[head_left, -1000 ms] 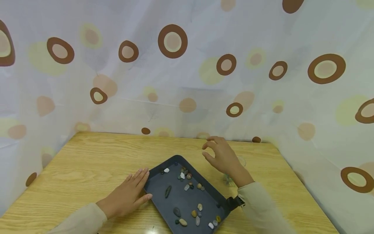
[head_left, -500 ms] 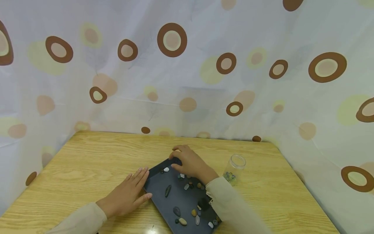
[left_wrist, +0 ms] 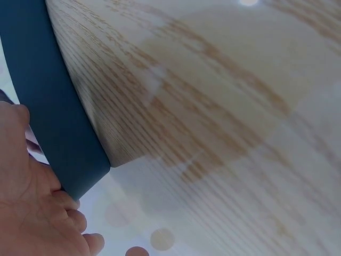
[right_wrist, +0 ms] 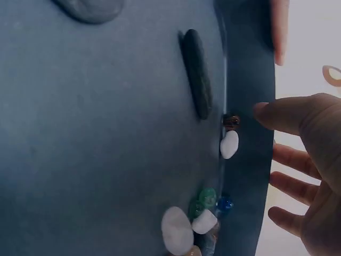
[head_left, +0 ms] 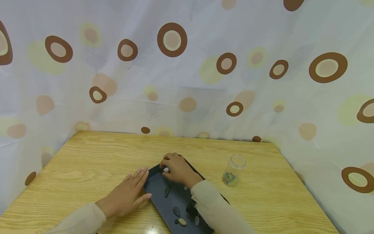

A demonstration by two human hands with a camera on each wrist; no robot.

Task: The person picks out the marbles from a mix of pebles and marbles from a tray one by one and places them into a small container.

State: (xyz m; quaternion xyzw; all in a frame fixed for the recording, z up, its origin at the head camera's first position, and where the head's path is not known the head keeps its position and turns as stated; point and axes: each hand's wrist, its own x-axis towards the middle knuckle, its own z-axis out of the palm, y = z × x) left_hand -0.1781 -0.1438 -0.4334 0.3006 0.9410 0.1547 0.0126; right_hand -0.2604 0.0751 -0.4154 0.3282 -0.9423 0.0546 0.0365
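A dark rectangular tray [head_left: 159, 191] lies at an angle on the table, with stones and glass marbles in it. My left hand [head_left: 128, 195] rests against its left rim, fingers straight. Over the tray's far left corner, my right hand [head_left: 178, 170] has bent fingers apart and nothing seen between them. In the right wrist view its thumb is near a brown marble [right_wrist: 231, 122] and a white pebble [right_wrist: 229, 144] by the tray wall. A long dark stone [right_wrist: 197, 74] lies close by. Green [right_wrist: 208, 197] and blue marbles [right_wrist: 225, 204] sit farther along. The right forearm hides part of the tray.
A clear open jar [head_left: 233, 170] with several marbles at its bottom stands right of the tray. The wooden table [head_left: 102, 156] runs back to a patterned cloth [head_left: 187, 81] hung behind and along the sides.
My right hand has come from beside the jar leftward across the tray to its far left corner. The jar, hidden partly before, now shows fully. My left hand stays put.
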